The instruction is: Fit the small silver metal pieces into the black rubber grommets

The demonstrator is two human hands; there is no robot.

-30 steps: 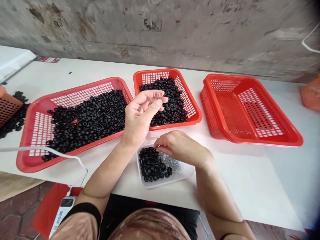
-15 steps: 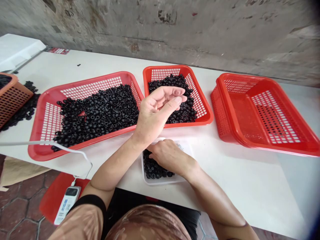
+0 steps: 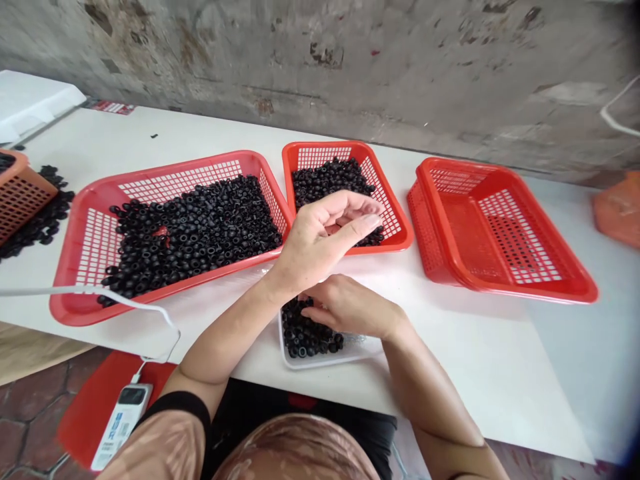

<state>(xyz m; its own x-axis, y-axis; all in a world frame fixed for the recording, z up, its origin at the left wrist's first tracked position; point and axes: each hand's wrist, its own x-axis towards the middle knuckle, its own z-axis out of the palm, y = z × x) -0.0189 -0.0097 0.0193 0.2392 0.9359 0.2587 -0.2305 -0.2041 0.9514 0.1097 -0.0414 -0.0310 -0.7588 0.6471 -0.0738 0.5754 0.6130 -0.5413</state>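
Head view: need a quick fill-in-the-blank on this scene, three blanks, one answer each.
The tray under the right hand is ____.
The left hand is raised over the ____ of the three red baskets.
The black rings lie heaped most in the ____ red basket.

white; middle; left

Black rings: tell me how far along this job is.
Done: the large red basket and middle red basket hold heaped black rings. In hand: the right hand is on the rings in a white tray; the left hand is raised, curled. Left: the right red basket shows no rings.
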